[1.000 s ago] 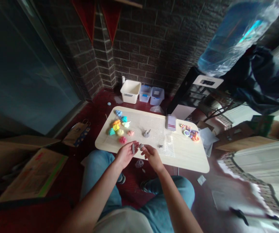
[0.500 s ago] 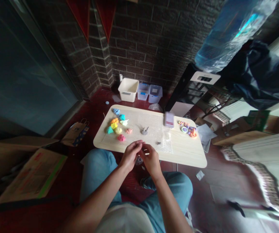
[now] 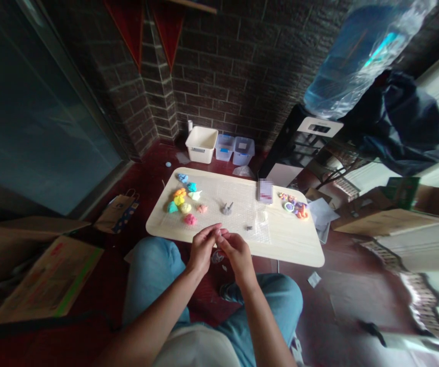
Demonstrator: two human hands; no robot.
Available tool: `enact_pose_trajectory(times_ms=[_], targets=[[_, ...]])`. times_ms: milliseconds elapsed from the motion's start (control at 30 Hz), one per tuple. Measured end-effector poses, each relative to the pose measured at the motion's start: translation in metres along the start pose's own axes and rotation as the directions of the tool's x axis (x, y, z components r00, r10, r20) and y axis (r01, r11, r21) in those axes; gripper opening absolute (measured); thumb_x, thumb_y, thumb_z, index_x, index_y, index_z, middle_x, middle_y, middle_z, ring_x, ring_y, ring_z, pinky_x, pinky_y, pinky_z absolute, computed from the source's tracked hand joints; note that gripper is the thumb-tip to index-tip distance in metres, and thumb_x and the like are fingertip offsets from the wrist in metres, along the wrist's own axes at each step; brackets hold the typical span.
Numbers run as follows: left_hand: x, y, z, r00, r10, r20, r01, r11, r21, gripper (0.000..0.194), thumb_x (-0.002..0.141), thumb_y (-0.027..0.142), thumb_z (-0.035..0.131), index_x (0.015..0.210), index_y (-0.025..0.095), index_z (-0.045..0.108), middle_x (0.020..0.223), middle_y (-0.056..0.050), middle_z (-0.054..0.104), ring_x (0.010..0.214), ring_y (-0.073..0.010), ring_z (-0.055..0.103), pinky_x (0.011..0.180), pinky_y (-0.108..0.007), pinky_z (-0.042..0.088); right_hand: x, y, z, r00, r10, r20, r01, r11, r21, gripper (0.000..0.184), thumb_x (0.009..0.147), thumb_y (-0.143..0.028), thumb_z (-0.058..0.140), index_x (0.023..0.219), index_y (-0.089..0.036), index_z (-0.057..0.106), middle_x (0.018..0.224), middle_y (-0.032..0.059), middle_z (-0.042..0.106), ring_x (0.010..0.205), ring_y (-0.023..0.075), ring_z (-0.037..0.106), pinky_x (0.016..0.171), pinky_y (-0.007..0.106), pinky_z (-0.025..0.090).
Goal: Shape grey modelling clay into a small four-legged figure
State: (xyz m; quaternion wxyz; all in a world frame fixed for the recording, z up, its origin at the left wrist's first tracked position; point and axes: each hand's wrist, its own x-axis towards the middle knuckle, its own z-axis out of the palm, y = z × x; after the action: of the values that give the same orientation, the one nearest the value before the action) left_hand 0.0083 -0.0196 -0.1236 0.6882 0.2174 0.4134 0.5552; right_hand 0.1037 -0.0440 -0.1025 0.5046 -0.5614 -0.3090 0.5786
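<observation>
My left hand (image 3: 203, 248) and my right hand (image 3: 236, 251) meet at the fingertips over the near edge of the low table (image 3: 295, 250). Both are closed in a pinch, and whatever sits between the fingers is too small or hidden to name. Beyond them, on a clear bubble-wrap sheet (image 3: 223, 184), stands a grey clay figure (image 3: 227, 208) with two upright points. A tiny dark grey piece (image 3: 249, 228) lies to its right. Soft clay lumps spread over the left side, among them a pink lump (image 3: 190, 219), a yellow lump (image 3: 179, 200) and a blue lump (image 3: 182, 177).
At the table's right are an orange and purple clay piece (image 3: 302, 211) and a small box (image 3: 265, 191). Behind the table stand a white bin (image 3: 201, 145), clear tubs (image 3: 243, 151) and a water dispenser (image 3: 299, 148). Cardboard boxes (image 3: 47, 280) flank the left side.
The fingers of my right hand have closed in toward my left fingertips, narrowing the gap between them. The things on the table have stayed put; the view has shifted slightly.
</observation>
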Motion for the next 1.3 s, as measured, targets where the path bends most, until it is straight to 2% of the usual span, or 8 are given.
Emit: enact_pose_trajectory(times_ms=[167,333,567,733,900,1000,1133,1300], targets=[[-0.005,0.005,0.004,0.995,0.031,0.096,-0.036,0.998,0.053,0.029,0.075,0.036,0.077,0.097,0.018,0.073,0.107,-0.011,0.075,0.11,-0.0261,0.065,0.094,-0.034,0.048,-0.005,-0.009,-0.003,0.991,0.083,0.104,-0.098,0.984,0.148,0.04,0.064,-0.048,0.08,0.088,-0.018,0.067,0.084,0.0035,0.069,0.07,0.0155,0.066,0.067,0.03,0.054],[-0.008,0.025,-0.002,0.968,-0.006,0.253,-0.026,0.992,0.122,0.036,0.085,0.043,0.064,0.11,0.018,0.071,0.119,-0.014,0.07,0.113,-0.0278,0.062,0.097,-0.037,0.047,-0.006,-0.018,-0.02,0.983,0.11,0.147,-0.134,0.977,0.165,0.033,0.06,-0.039,0.085,0.08,-0.016,0.073,0.075,0.0019,0.068,0.065,0.0117,0.062,0.067,0.026,0.052],[-0.012,0.06,-0.006,0.863,0.003,0.506,-0.256,0.865,0.431,0.033,0.066,0.006,0.077,0.093,0.027,0.078,0.111,-0.008,0.072,0.112,-0.0256,0.061,0.107,-0.035,0.041,-0.011,-0.026,-0.032,0.968,0.106,0.227,-0.121,0.991,0.053,0.029,0.065,-0.041,0.082,0.075,-0.015,0.074,0.062,0.0009,0.065,0.057,0.0104,0.057,0.057,0.023,0.046],[-0.011,0.061,-0.01,0.78,0.054,0.623,-0.515,0.62,0.592,0.032,0.077,0.013,0.071,0.106,0.027,0.075,0.111,-0.008,0.073,0.107,-0.0253,0.064,0.105,-0.038,0.044,-0.014,-0.033,-0.036,0.952,0.105,0.289,-0.101,0.994,-0.03,0.031,0.067,-0.043,0.08,0.075,-0.014,0.073,0.062,0.0009,0.065,0.055,0.0099,0.055,0.053,0.022,0.043],[-0.013,0.058,-0.014,0.578,0.094,0.811,-0.811,0.174,0.558,0.034,0.088,0.015,0.061,0.121,0.023,0.064,0.114,-0.007,0.068,0.107,-0.021,0.063,0.096,-0.039,0.052,-0.014,-0.036,-0.039,0.948,0.092,0.306,-0.063,0.993,-0.102,0.033,0.069,-0.045,0.079,0.079,-0.014,0.071,0.059,-0.0012,0.062,0.053,0.0095,0.053,0.053,0.023,0.043],[-0.015,0.058,-0.013,0.487,0.076,0.87,-0.87,-0.047,0.491,0.028,0.092,0.014,0.054,0.12,0.018,0.059,0.111,-0.008,0.066,0.105,-0.019,0.062,0.092,-0.036,0.054,-0.015,-0.039,-0.041,0.942,0.091,0.322,-0.043,0.987,-0.153,0.036,0.07,-0.048,0.077,0.082,-0.014,0.071,0.061,-0.0009,0.063,0.055,0.0099,0.055,0.054,0.023,0.044],[-0.018,0.058,-0.012,0.433,0.044,0.901,-0.89,-0.137,0.434,0.021,0.094,0.011,0.048,0.111,0.016,0.058,0.106,-0.007,0.065,0.1,-0.0184,0.061,0.088,-0.033,0.055,-0.019,-0.044,-0.042,0.925,0.114,0.363,-0.03,0.973,-0.23,0.042,0.072,-0.054,0.074,0.084,-0.014,0.07,0.068,0.0006,0.064,0.06,0.0112,0.057,0.056,0.024,0.046],[-0.02,0.058,-0.016,0.367,-0.014,0.93,-0.912,-0.204,0.357,0.028,0.094,0.013,0.05,0.122,0.014,0.054,0.108,-0.008,0.065,0.1,-0.0186,0.06,0.089,-0.032,0.054,-0.022,-0.043,-0.044,0.916,0.125,0.381,0.017,0.937,-0.349,0.045,0.074,-0.059,0.069,0.077,-0.014,0.065,0.059,-0.001,0.061,0.052,0.0107,0.054,0.049,0.024,0.043]])
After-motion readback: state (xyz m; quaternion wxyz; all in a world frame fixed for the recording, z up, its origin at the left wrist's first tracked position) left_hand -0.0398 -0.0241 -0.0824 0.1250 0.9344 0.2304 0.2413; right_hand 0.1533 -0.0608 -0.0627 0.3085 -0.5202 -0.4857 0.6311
